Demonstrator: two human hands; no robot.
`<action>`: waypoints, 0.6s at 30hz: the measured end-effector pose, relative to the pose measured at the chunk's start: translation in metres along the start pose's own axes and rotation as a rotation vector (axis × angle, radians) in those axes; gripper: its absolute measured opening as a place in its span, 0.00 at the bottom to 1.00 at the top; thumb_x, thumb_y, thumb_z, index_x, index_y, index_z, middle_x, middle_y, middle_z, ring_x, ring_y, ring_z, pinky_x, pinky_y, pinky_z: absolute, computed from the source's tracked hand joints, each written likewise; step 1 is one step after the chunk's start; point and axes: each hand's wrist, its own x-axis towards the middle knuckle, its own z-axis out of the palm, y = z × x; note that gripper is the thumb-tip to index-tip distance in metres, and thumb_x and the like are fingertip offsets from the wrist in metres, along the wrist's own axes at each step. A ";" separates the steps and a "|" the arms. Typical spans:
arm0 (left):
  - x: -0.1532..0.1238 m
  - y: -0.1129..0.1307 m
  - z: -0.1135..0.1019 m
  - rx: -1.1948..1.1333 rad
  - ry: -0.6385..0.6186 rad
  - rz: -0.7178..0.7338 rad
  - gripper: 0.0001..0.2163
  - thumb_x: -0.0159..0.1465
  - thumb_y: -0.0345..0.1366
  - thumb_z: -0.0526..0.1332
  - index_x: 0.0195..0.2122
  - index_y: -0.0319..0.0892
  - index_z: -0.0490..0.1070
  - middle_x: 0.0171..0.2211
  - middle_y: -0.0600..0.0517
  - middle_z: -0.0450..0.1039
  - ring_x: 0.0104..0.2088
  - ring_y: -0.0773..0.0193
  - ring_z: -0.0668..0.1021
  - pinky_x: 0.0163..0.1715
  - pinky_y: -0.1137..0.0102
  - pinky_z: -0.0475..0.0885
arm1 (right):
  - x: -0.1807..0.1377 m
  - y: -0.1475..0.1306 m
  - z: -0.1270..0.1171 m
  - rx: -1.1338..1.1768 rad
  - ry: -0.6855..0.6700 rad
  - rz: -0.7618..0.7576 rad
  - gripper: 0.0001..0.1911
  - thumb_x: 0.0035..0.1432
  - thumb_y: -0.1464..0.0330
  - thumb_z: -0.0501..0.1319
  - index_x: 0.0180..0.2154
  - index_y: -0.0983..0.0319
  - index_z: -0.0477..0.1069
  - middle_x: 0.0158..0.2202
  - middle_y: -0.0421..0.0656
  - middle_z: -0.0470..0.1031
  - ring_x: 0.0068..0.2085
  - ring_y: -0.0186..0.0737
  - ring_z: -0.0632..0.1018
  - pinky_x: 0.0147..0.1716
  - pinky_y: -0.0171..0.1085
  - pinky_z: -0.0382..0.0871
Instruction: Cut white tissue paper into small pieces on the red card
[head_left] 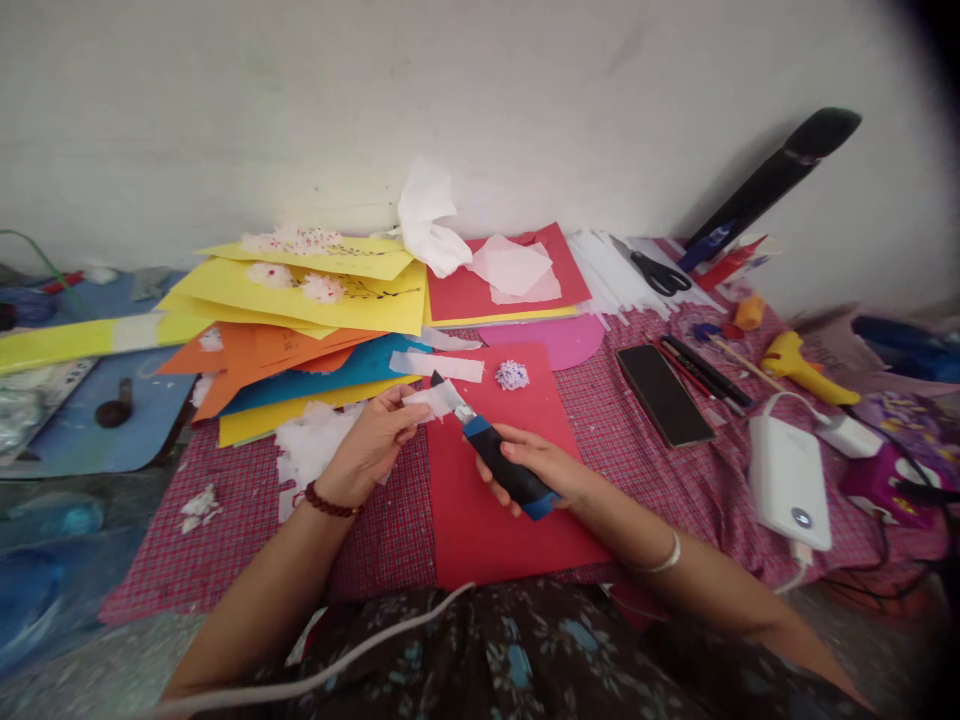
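White paper strip (441,400) is up in the air near the middle of the frame, over a big red sheet (487,540). It looks thin, light and soft, so I think it could bend or rip if pulled hard. A gentle pinch at one end should be best.

The left hand (386,425) pinches the strip's left end, with thumb and fingers pressed together. The right hand (536,462) is curled around the black and blue handle of a cutter (510,470), whose metal end points to the strip. The handle looks chunky and stiff, and the safe place to hold it is far from the sharp end.

Just above is one more white strip (439,366), and to its right sits a little speckled ball (512,375). Black scissors (661,272) lie in the upper right, and a phone (665,393) lies below them.

The left fingers hide one end of the strip. Part of the blade is hidden too, so I can't tell if it touches the paper. Blue things at the far left are cut off and blurry.
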 end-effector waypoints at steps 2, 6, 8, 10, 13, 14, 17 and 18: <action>0.000 0.002 -0.001 0.006 -0.021 0.006 0.13 0.47 0.25 0.72 0.28 0.40 0.68 0.18 0.62 0.64 0.13 0.80 0.59 0.13 0.81 0.50 | -0.001 -0.001 0.000 -0.019 0.015 -0.010 0.25 0.60 0.55 0.66 0.52 0.63 0.64 0.36 0.42 0.75 0.27 0.34 0.78 0.20 0.32 0.76; -0.001 0.002 0.002 -0.085 -0.064 -0.002 0.12 0.48 0.23 0.69 0.32 0.39 0.70 0.20 0.60 0.67 0.16 0.77 0.67 0.16 0.82 0.62 | -0.001 -0.002 0.000 -0.046 0.018 -0.033 0.25 0.60 0.55 0.66 0.52 0.63 0.65 0.36 0.42 0.74 0.27 0.34 0.78 0.19 0.32 0.75; -0.001 0.001 0.004 -0.142 -0.072 -0.032 0.14 0.47 0.23 0.69 0.36 0.38 0.73 0.26 0.56 0.73 0.21 0.74 0.73 0.21 0.81 0.70 | -0.001 -0.002 0.000 -0.058 0.011 -0.037 0.25 0.61 0.55 0.65 0.52 0.62 0.65 0.36 0.42 0.74 0.27 0.34 0.78 0.19 0.32 0.76; 0.000 0.000 0.005 -0.170 -0.095 -0.050 0.14 0.49 0.25 0.69 0.38 0.38 0.75 0.31 0.53 0.76 0.25 0.72 0.76 0.25 0.79 0.73 | -0.002 -0.002 0.001 -0.062 0.006 -0.034 0.24 0.61 0.55 0.65 0.51 0.62 0.65 0.36 0.42 0.74 0.27 0.33 0.78 0.19 0.31 0.76; 0.001 -0.004 0.004 -0.093 -0.140 -0.029 0.06 0.54 0.33 0.71 0.30 0.40 0.76 0.26 0.54 0.74 0.23 0.72 0.73 0.22 0.79 0.70 | -0.002 -0.001 0.002 -0.062 -0.003 -0.015 0.24 0.61 0.55 0.65 0.52 0.62 0.65 0.36 0.42 0.74 0.27 0.33 0.78 0.20 0.31 0.76; 0.002 -0.006 0.003 -0.056 -0.154 -0.025 0.07 0.53 0.34 0.72 0.26 0.39 0.75 0.23 0.54 0.72 0.21 0.73 0.71 0.20 0.80 0.67 | -0.003 -0.001 0.002 -0.063 -0.008 -0.008 0.24 0.61 0.55 0.66 0.52 0.62 0.65 0.36 0.42 0.74 0.27 0.33 0.78 0.20 0.31 0.76; 0.001 -0.006 -0.001 0.071 -0.183 -0.012 0.12 0.52 0.33 0.74 0.18 0.39 0.72 0.17 0.55 0.67 0.18 0.75 0.66 0.16 0.80 0.59 | -0.004 0.000 0.003 -0.068 -0.011 0.019 0.24 0.61 0.54 0.65 0.51 0.62 0.65 0.36 0.42 0.75 0.26 0.33 0.78 0.19 0.30 0.75; 0.001 -0.005 -0.002 0.126 -0.195 -0.002 0.11 0.52 0.32 0.74 0.18 0.39 0.73 0.16 0.55 0.67 0.17 0.75 0.64 0.15 0.80 0.58 | -0.004 0.000 0.003 -0.069 -0.009 0.031 0.25 0.62 0.53 0.64 0.52 0.62 0.65 0.36 0.42 0.75 0.26 0.33 0.78 0.19 0.30 0.75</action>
